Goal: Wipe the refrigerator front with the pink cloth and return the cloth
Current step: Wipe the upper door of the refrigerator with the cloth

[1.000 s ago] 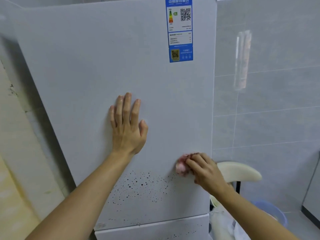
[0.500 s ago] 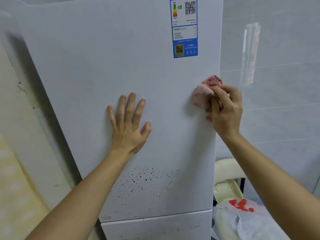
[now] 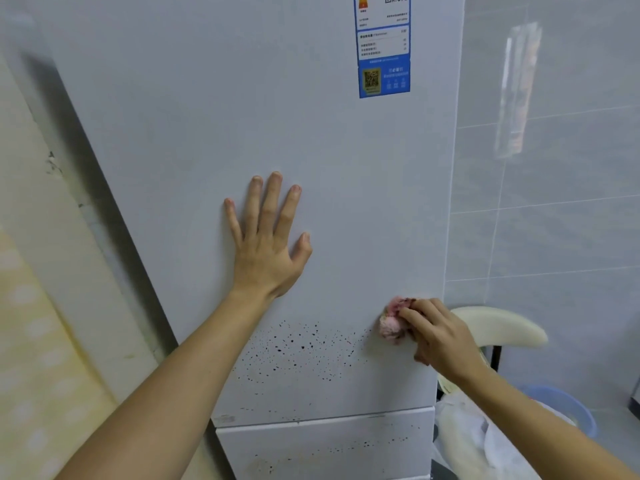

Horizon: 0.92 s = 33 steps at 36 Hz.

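The refrigerator front [image 3: 225,98] is standing upright as a pale grey-white door, carrying a blue label [image 3: 383,64] near its top right and showing dark specks [image 3: 298,348] scattered across its lower part. The pink cloth [image 3: 391,322] is sitting bunched into a small stained wad against the door near its right edge, just right of the specks, with the right hand [image 3: 440,337] gripping it.

The person works bare-armed: the left forearm [image 3: 166,393] and right forearm [image 3: 540,424] show uncovered skin as far back as they can be seen. The left hand [image 3: 268,251] is slender, with long fingers [image 3: 273,206] and short, trimmed nails. The right hand [image 3: 440,336], a little blurred, shows its back and knuckles; its nails are hidden.
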Each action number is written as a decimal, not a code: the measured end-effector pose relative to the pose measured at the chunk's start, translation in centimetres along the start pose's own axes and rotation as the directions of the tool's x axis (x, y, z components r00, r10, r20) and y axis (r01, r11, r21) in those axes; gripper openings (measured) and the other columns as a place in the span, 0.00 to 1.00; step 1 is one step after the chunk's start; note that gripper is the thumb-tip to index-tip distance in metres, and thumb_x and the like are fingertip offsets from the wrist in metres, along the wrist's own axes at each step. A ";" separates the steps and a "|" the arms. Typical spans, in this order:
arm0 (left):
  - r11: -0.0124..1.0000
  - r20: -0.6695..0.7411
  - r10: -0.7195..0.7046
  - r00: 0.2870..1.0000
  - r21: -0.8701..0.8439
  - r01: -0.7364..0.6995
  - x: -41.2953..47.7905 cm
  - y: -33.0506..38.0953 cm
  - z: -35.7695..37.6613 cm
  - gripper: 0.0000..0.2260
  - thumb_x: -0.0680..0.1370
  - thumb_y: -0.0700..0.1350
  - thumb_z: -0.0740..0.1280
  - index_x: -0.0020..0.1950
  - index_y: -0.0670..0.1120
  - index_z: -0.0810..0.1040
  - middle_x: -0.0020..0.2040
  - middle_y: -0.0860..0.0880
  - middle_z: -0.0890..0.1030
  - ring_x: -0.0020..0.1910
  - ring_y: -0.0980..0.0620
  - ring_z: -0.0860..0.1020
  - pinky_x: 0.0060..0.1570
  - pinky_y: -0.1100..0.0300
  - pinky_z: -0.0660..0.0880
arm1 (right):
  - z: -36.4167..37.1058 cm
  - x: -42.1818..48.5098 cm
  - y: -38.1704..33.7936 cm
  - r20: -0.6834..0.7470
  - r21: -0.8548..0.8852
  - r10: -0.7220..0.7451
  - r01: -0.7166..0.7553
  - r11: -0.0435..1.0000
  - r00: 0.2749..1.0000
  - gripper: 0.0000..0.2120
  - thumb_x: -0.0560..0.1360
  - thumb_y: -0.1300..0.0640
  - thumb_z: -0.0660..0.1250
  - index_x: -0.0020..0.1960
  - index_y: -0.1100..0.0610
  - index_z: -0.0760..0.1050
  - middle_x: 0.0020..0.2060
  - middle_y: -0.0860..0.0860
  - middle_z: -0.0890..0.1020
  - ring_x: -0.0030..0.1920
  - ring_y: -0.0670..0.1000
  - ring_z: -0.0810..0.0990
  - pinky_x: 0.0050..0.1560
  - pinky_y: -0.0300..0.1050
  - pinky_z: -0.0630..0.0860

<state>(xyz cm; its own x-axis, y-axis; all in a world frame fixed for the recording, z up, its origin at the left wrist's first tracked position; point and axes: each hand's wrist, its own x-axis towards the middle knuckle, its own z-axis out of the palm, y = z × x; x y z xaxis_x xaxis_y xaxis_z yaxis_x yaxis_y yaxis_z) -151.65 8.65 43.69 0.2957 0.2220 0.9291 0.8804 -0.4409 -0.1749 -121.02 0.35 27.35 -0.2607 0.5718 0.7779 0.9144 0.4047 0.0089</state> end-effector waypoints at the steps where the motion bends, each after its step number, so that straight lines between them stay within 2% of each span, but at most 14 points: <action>1: 1.000 0.005 0.002 1.000 -0.003 -0.002 -0.1 -0.1 0.0 0.33 0.81 0.53 0.65 0.84 0.47 0.61 0.85 0.43 0.57 0.85 0.40 0.52 0.78 0.27 0.47 | -0.3 0.6 0.1 -0.023 0.002 0.004 -0.004 1.000 1.000 0.39 0.49 0.70 0.86 0.58 0.59 0.80 0.53 0.54 0.79 0.45 0.59 0.79 0.36 0.51 0.80; 3: 1.000 0.012 0.003 1.000 -0.011 -0.002 -0.2 -0.2 0.0 0.33 0.81 0.53 0.65 0.84 0.47 0.61 0.85 0.43 0.56 0.85 0.40 0.51 0.79 0.28 0.46 | -1.0 2.7 -0.2 -0.157 0.049 0.085 -0.079 0.996 0.984 0.29 0.59 0.68 0.82 0.59 0.59 0.81 0.54 0.54 0.78 0.48 0.61 0.79 0.38 0.53 0.81; 5: 1.000 0.017 -0.004 1.000 -0.015 0.005 -0.5 -0.4 -0.1 0.33 0.81 0.53 0.65 0.84 0.47 0.61 0.85 0.43 0.56 0.85 0.41 0.50 0.79 0.29 0.45 | -2.4 6.0 -1.0 -0.322 0.160 0.245 -0.203 0.966 0.914 0.16 0.73 0.61 0.68 0.60 0.56 0.80 0.55 0.53 0.76 0.50 0.63 0.79 0.41 0.55 0.82; 6: 1.000 0.018 -0.008 1.000 -0.017 0.009 -0.8 -0.6 -0.1 0.33 0.81 0.54 0.65 0.84 0.47 0.60 0.85 0.42 0.55 0.85 0.40 0.50 0.79 0.30 0.44 | -3.1 7.8 -1.5 -0.377 0.212 0.311 -0.245 0.946 0.873 0.15 0.76 0.59 0.63 0.61 0.56 0.80 0.55 0.53 0.75 0.51 0.62 0.78 0.43 0.53 0.81; 9: 1.000 0.023 -0.011 1.000 -0.013 0.011 -1.7 -1.6 -0.4 0.33 0.81 0.54 0.65 0.84 0.48 0.59 0.85 0.42 0.55 0.85 0.40 0.50 0.80 0.32 0.43 | -4.5 12.1 -2.8 -0.498 0.310 0.404 -0.278 0.909 0.767 0.12 0.78 0.61 0.65 0.61 0.58 0.79 0.52 0.58 0.76 0.51 0.58 0.75 0.47 0.42 0.69; 11: 1.000 0.029 -0.018 0.999 0.001 0.018 -2.3 -2.5 -0.5 0.33 0.81 0.55 0.65 0.84 0.48 0.59 0.85 0.42 0.55 0.85 0.40 0.49 0.81 0.34 0.42 | -4.1 12.9 -3.4 -0.535 0.326 0.433 -0.296 0.898 0.725 0.13 0.79 0.64 0.67 0.62 0.56 0.77 0.51 0.58 0.76 0.50 0.57 0.75 0.47 0.41 0.66; 13: 1.000 0.045 -0.026 0.999 0.005 0.026 -2.7 -3.2 -0.7 0.33 0.82 0.56 0.64 0.84 0.48 0.60 0.85 0.42 0.55 0.85 0.40 0.49 0.81 0.34 0.42 | -2.5 12.0 -4.0 -0.539 0.282 0.404 -0.293 0.914 0.739 0.15 0.79 0.65 0.68 0.64 0.54 0.75 0.53 0.58 0.76 0.51 0.57 0.75 0.45 0.44 0.69; 15: 1.000 0.066 -0.023 0.998 -0.001 0.023 -3.1 -3.7 -0.8 0.32 0.82 0.56 0.64 0.84 0.48 0.59 0.85 0.42 0.55 0.85 0.41 0.49 0.81 0.33 0.43 | -0.3 10.0 -4.9 -0.518 0.223 0.329 -0.247 0.943 0.790 0.14 0.79 0.63 0.66 0.63 0.54 0.74 0.55 0.56 0.75 0.51 0.57 0.75 0.41 0.46 0.72; 18: 1.000 0.095 -0.008 0.995 -0.007 0.009 -3.4 -4.1 -1.1 0.32 0.82 0.55 0.63 0.85 0.48 0.59 0.86 0.43 0.54 0.85 0.41 0.49 0.81 0.33 0.45 | 3.4 5.7 -6.6 -0.428 0.093 0.108 -0.075 0.993 0.897 0.10 0.81 0.60 0.63 0.61 0.54 0.75 0.54 0.51 0.75 0.49 0.56 0.76 0.33 0.46 0.75; 20: 1.000 0.114 0.005 0.993 -0.016 -0.003 -3.6 -4.4 -1.3 0.32 0.83 0.54 0.63 0.85 0.48 0.59 0.86 0.43 0.53 0.85 0.41 0.49 0.81 0.34 0.45 | 5.5 3.3 -7.7 -0.353 0.074 0.018 0.008 0.997 0.935 0.08 0.84 0.59 0.61 0.59 0.56 0.77 0.53 0.52 0.77 0.48 0.56 0.78 0.34 0.49 0.78; 23: 0.999 0.122 0.019 0.992 -0.035 -0.015 -4.1 -5.0 -1.7 0.31 0.83 0.51 0.64 0.84 0.47 0.60 0.86 0.43 0.54 0.85 0.42 0.50 0.82 0.37 0.45 | 6.2 2.6 -8.5 -0.316 0.114 0.064 -0.029 0.993 0.947 0.11 0.84 0.59 0.60 0.55 0.60 0.81 0.51 0.53 0.81 0.48 0.56 0.80 0.38 0.48 0.80; 27: 0.998 0.096 0.032 0.995 -0.055 -0.027 -4.8 -6.2 -2.1 0.30 0.82 0.46 0.65 0.84 0.45 0.61 0.85 0.41 0.56 0.85 0.41 0.52 0.82 0.38 0.48 | 4.6 3.3 -8.8 -0.225 0.134 0.090 -0.061 0.989 0.970 0.11 0.79 0.58 0.63 0.55 0.59 0.82 0.51 0.50 0.80 0.47 0.53 0.79 0.35 0.44 0.77; 30: 0.992 0.073 0.066 0.995 -0.114 -0.057 -5.2 -6.5 -2.4 0.29 0.81 0.43 0.65 0.83 0.43 0.63 0.85 0.42 0.57 0.85 0.41 0.54 0.82 0.38 0.51 | 3.8 3.9 -9.8 -0.150 0.231 0.221 -0.183 0.956 0.964 0.11 0.79 0.55 0.65 0.59 0.57 0.81 0.51 0.49 0.79 0.46 0.51 0.79 0.35 0.46 0.79; 33: 0.978 0.087 0.083 0.993 -0.198 -0.064 -5.6 -6.3 -3.0 0.26 0.81 0.41 0.62 0.81 0.41 0.66 0.84 0.43 0.60 0.85 0.42 0.55 0.83 0.40 0.52 | 3.3 5.6 -12.3 -0.146 0.366 0.352 -0.280 0.887 0.925 0.13 0.78 0.60 0.71 0.62 0.58 0.79 0.50 0.46 0.77 0.43 0.46 0.75 0.40 0.42 0.75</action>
<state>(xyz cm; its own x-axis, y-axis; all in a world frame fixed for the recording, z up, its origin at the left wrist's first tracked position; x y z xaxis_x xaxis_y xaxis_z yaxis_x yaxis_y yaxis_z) -159.97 7.56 40.52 0.3986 0.2595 0.8797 0.7688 -0.6176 -0.1661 -134.68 0.88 29.52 0.1262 0.5674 0.8137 0.7710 0.4601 -0.4403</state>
